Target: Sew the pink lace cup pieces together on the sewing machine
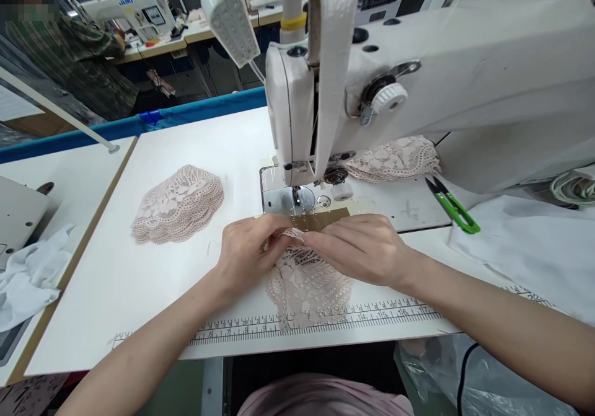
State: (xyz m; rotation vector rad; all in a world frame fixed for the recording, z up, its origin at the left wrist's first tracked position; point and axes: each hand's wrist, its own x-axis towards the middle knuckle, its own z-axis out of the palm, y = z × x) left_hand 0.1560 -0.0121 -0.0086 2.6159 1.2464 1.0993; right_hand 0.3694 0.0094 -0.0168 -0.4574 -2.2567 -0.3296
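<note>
A pale pink lace piece (311,292) hangs from my fingers over the front of the table, its lower edge lying across the printed ruler. My left hand (251,245) pinches the top edge of the lace from the left. From the right, my right hand (365,248) grips the same edge, its fingertips close to the left ones. Just beyond my fingers is the needle area and metal plate (279,200) of the white sewing machine (297,112). The exact fold between my fingertips is partly hidden.
A stack of lace pieces (179,205) lies left; another lace stack (395,159) sits under the machine arm. Green thread snips (453,205) and white cloth (530,248) are at right. A person (69,62) sits by another sewing machine (134,13) behind the blue edge.
</note>
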